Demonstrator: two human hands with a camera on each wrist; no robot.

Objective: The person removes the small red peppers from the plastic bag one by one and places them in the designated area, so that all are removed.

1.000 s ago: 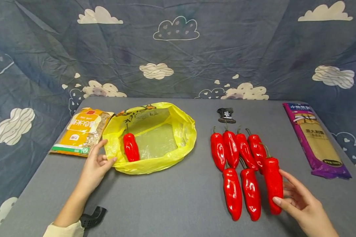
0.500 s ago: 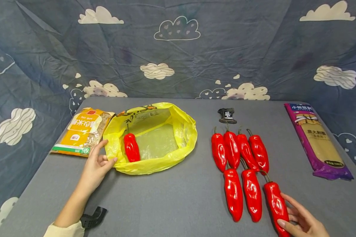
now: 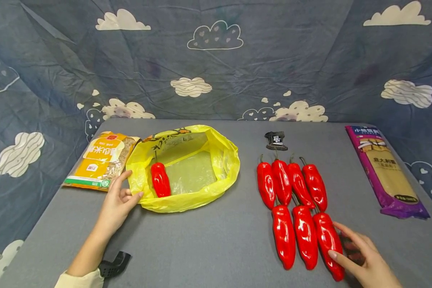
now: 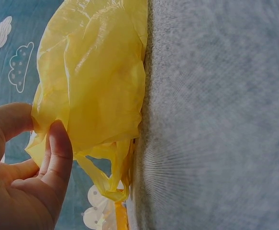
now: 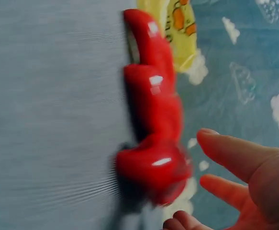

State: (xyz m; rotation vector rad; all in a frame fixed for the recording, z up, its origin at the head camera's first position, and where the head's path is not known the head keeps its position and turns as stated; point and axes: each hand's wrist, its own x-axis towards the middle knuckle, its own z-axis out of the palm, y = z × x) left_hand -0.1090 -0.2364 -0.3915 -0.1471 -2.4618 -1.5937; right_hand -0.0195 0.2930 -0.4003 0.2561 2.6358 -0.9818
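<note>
My left hand (image 3: 117,204) pinches the left rim of an open yellow plastic bag (image 3: 198,200) between thumb and fingers; the left wrist view shows the pinched bag (image 4: 96,86) up close. Inside the bag lies one red pepper (image 3: 160,180). At the right, my right hand (image 3: 363,256) is beside the rightmost red pepper (image 3: 329,244) of the near row. Its thumb and fingers are spread around that pepper. In the right wrist view, a gap shows between the spread fingers (image 5: 239,153) and the nearest pepper (image 5: 153,167).
Several more glossy red peppers (image 3: 282,182) lie in two rows, stems pointing away. Behind them sits a small black netted packet (image 3: 276,141). A purple noodle package (image 3: 385,168) lies far right, an orange grain bag (image 3: 101,160) far left. A patterned cloth (image 3: 216,64) hangs behind the table.
My right hand has brought a pepper down and then left, beside the other two in the near row, and its fingers have loosened. The left hand stays at the bag.
</note>
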